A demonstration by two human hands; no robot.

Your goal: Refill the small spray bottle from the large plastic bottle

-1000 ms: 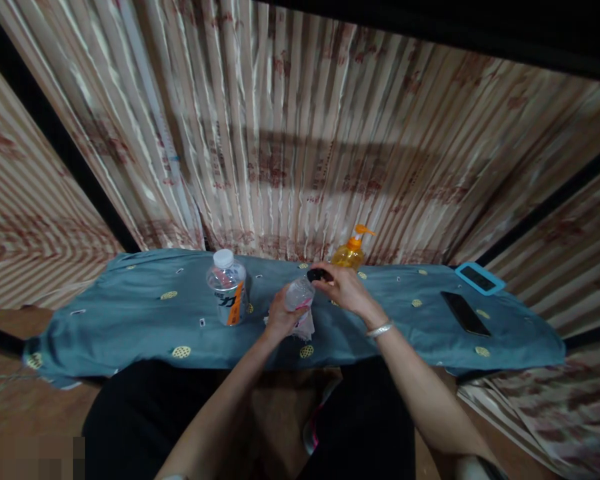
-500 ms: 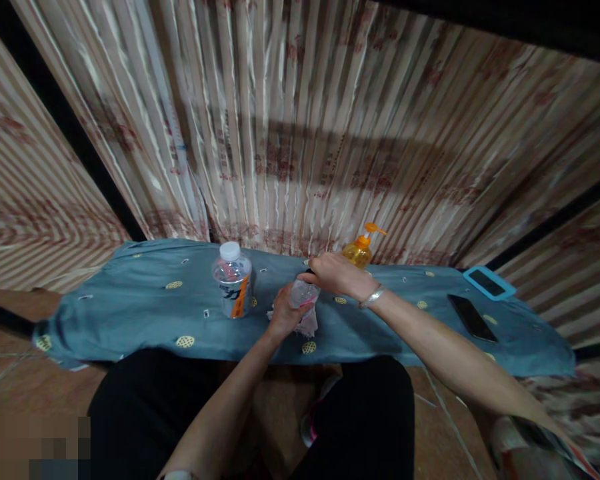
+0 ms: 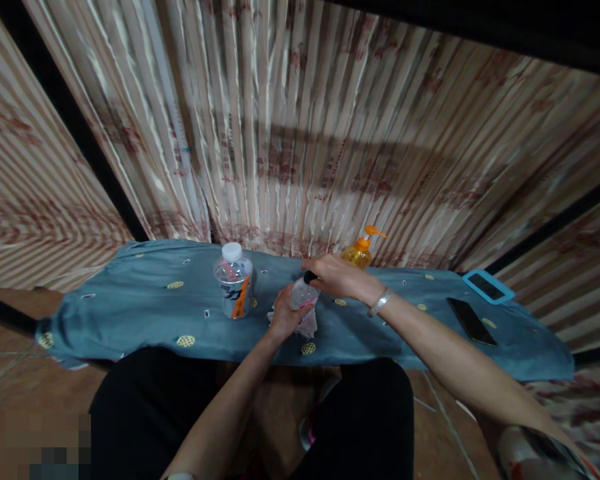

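My left hand [image 3: 286, 313] is wrapped round a small clear bottle [image 3: 303, 293] with a pink mark on its side. At the bottle's top, the fingers of my right hand [image 3: 335, 273] close on a black cap [image 3: 310, 277]; whether the cap is loose from the neck I cannot tell. A crumpled pale cloth or tissue [image 3: 308, 327] lies beneath the bottle, partly hidden by my left hand. Just behind my right hand stands a yellow pump bottle [image 3: 357, 255] with an orange pump head.
A large clear bottle [image 3: 234, 283] with a white cap and orange label stands to the left. On the right lie a dark phone [image 3: 471, 321] and a blue-framed device [image 3: 489, 287]. A blue-grey patterned cloth [image 3: 145, 300] covers the table; a pleated curtain [image 3: 290, 133] hangs close behind.
My right hand has shifted slightly right, and more of the black cap shows between its fingers. My left hand stays round the bottle.
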